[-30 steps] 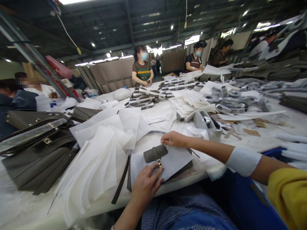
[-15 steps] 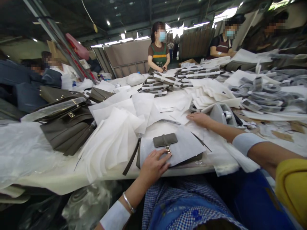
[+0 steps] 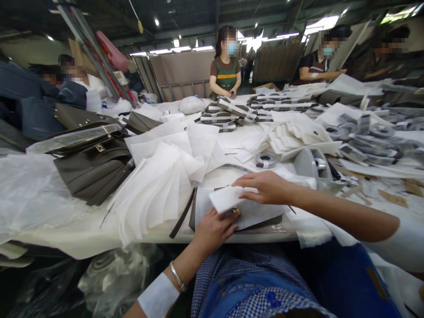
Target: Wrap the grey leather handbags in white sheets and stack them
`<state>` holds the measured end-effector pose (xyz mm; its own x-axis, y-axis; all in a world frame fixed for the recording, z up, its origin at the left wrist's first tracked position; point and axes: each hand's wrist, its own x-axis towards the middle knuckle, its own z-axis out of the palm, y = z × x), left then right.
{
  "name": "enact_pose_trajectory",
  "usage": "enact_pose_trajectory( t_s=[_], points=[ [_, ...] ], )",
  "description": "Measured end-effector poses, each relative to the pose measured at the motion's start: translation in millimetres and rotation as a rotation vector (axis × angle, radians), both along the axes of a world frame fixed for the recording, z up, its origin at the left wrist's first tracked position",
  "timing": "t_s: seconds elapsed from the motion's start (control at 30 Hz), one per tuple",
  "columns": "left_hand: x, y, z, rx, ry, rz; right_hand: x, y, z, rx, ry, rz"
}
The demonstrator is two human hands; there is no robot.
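Observation:
My left hand [image 3: 213, 229] rests with its fingers curled at the near edge of a flat grey bag piece [image 3: 261, 218] covered by white paper, right beside a small gold clasp [image 3: 236, 211]. My right hand [image 3: 265, 186] holds a small folded white sheet [image 3: 227, 198] and lays it over the grey leather flap, which is now hidden under it. A dark strap [image 3: 180, 216] hangs off the piece's left side toward the table edge.
Fanned white tissue sheets [image 3: 155, 190] lie to the left, with stacked olive handbags [image 3: 92, 170] beyond. Rolled grey straps [image 3: 361, 137], wrapped bundles [image 3: 225, 117] and a tape dispenser [image 3: 314, 163] sit farther out. Other people work at the table's far side and left.
My right hand came back from the far pile with a white sheet and set it over the grey flap. My left hand stayed by the clasp. The camera view shifted left.

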<state>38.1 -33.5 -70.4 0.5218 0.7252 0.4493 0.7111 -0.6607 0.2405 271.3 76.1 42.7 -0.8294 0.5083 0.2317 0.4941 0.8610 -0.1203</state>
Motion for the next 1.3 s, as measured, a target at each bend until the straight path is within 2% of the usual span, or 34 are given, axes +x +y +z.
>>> enact_pose_trajectory(
  t_s=[0.07,0.2,0.27,0.33,0.43,0.5,0.6,0.7,0.93,1.07,1.17,1.3],
  points=[
    [-0.3,0.1,-1.5,0.008,-0.014,0.008,-1.9,-2.4,-15.3,-0.061,-0.125,0.099],
    [-1.0,0.2,-3.1,0.007,-0.001,0.015,8.2,14.0,-40.1,-0.142,-0.259,0.145],
    [-1.1,0.1,-2.3,0.014,0.01,0.013,9.8,17.1,-40.4,-0.157,-0.248,0.118],
    [-0.9,-0.2,-0.8,0.014,0.027,0.01,5.6,10.9,-34.7,-0.093,-0.205,0.023],
    [-0.4,-0.8,0.2,0.009,0.041,0.008,-7.3,-12.3,-29.7,0.053,-0.143,-0.128],
    [0.0,-1.4,-0.9,0.0,0.034,0.02,-14.8,-30.2,-36.3,0.103,-0.131,-0.168],
    [0.2,-2.2,-3.6,-0.033,0.038,0.038,-17.6,-48.9,-57.6,0.123,-0.15,-0.149],
    [0.2,-3.0,-4.6,-0.037,0.044,0.033,-12.9,-54.5,-72.9,0.107,-0.165,-0.104],
    [0.6,-5.9,-3.8,-0.018,0.041,0.08,-11.5,-50.8,-66.6,0.056,-0.157,-0.029],
    [-1.6,-10.4,-5.0,0.037,-0.023,0.053,-10.4,-49.6,-77.9,0.021,-0.135,0.02],
    [-3.8,-18.6,2.4,0.059,-0.09,0.026,-9.4,-50.0,-86.2,-0.011,-0.129,0.015],
    [0.0,-28.1,30.0,0.061,-0.257,0.048,-11.3,-51.4,-89.9,-0.064,-0.11,-0.021]
  ],
)
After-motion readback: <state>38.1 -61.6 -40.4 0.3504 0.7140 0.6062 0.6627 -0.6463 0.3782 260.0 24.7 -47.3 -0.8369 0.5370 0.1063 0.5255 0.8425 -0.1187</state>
